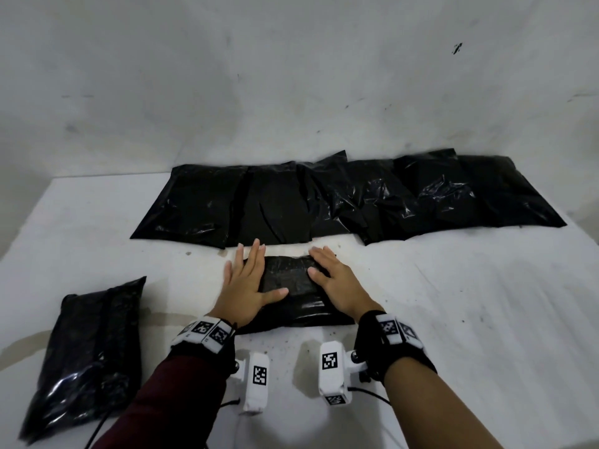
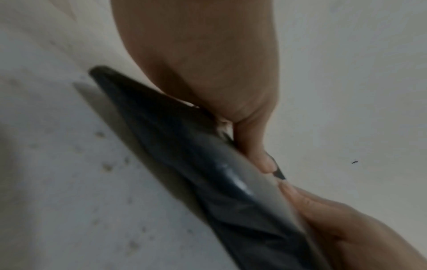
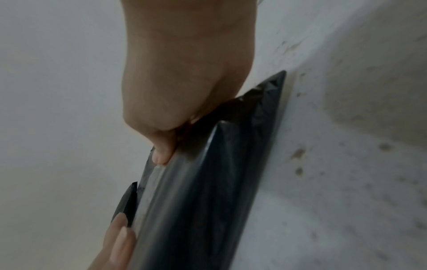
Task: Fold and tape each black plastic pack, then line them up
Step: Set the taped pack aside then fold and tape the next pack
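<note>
A folded black plastic pack (image 1: pixel 291 280) lies on the white table in front of me. My left hand (image 1: pixel 248 280) lies flat on its left side with fingers straight and thumb spread across the top. My right hand (image 1: pixel 330 280) presses flat on its right side. In the left wrist view the left hand (image 2: pixel 208 82) rests on the pack (image 2: pixel 196 164), with the right hand's fingertips (image 2: pixel 300 197) at its far end. In the right wrist view the right hand (image 3: pixel 184 82) presses on the pack (image 3: pixel 208 191). No tape shows.
A row of several flat black packs (image 1: pixel 350 196) lies along the back of the table (image 1: pixel 453 303) against the white wall. One more folded black pack (image 1: pixel 90 354) sits at the near left. Small dark specks dot the table.
</note>
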The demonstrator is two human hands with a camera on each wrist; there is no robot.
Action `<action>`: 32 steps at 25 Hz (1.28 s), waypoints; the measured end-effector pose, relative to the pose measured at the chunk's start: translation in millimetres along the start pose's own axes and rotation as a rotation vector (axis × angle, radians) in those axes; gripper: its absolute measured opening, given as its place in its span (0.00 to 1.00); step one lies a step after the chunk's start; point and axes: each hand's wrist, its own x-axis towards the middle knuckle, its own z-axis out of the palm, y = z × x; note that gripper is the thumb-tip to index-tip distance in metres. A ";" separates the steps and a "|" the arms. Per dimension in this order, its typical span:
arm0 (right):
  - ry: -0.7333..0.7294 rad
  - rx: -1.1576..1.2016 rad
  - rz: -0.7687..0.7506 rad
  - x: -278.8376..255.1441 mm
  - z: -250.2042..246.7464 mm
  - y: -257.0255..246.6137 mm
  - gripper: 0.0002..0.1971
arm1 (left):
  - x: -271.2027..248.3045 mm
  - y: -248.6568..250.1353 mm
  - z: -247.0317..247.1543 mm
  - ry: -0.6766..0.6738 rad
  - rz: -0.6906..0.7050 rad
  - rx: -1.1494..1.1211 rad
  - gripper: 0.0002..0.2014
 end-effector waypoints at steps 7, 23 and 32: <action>0.025 -0.588 0.072 -22.1 -9.3 -27.5 0.25 | -27.6 40.2 5.5 0.238 -0.246 0.113 0.27; 0.000 -0.170 0.016 2.5 50.6 -19.7 0.26 | -26.9 20.8 23.4 0.149 -0.114 -0.184 0.27; -0.113 -0.631 -0.212 -3.9 18.2 -29.7 0.24 | -31.4 3.4 -14.8 -0.153 0.005 0.130 0.46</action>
